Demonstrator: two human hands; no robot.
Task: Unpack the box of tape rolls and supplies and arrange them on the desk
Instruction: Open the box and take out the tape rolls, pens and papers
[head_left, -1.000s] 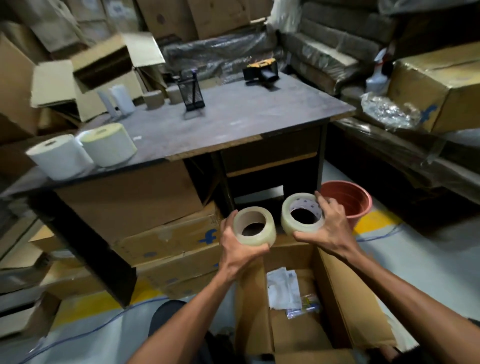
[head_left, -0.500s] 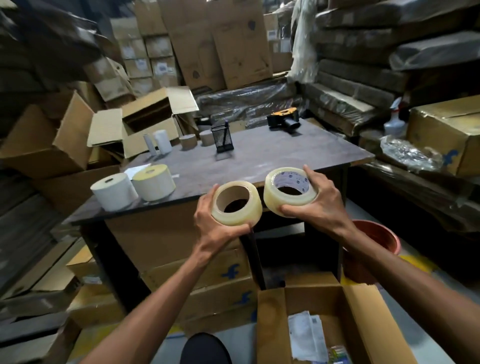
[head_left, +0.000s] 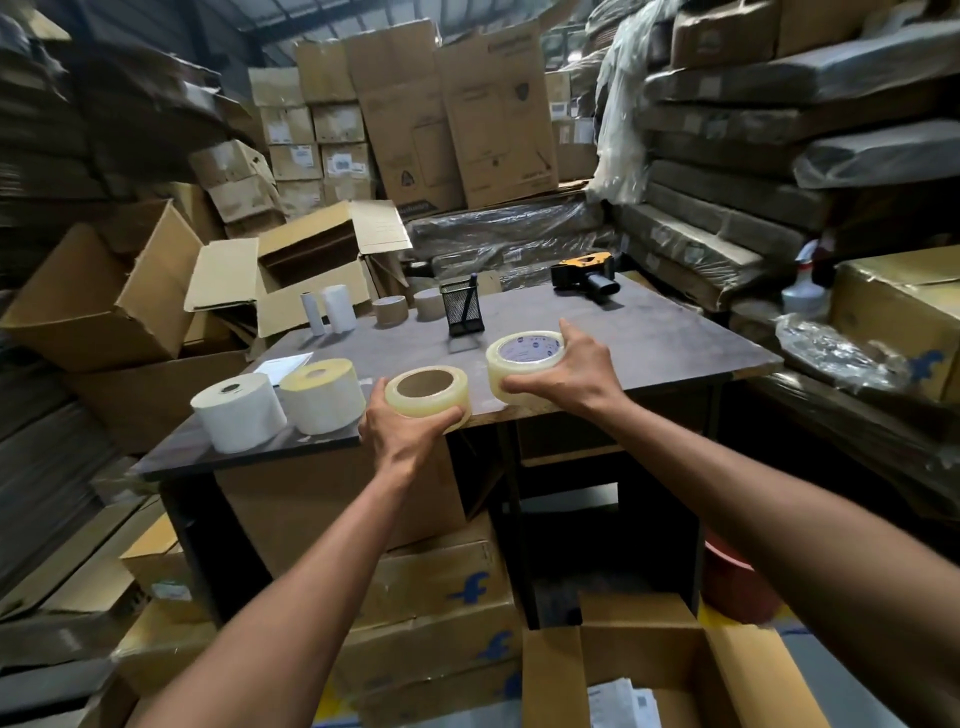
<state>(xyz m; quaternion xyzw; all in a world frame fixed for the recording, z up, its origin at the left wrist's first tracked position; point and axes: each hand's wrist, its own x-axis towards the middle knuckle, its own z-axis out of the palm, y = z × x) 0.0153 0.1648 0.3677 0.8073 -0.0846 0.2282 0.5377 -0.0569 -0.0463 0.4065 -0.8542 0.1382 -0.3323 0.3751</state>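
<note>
Clear tape rolls, dark brown desk (yellow-black dispenser)

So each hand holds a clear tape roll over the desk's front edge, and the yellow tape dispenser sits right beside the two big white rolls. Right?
Not quite. In the head view the tape dispenser sits at the desk's far right corner, far from the white rolls.

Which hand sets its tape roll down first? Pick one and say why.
Right. The right hand holds its roll fully over the desk, above bare top. The left hand holds its roll at the desk's front edge, close beside the yellow roll.
</note>
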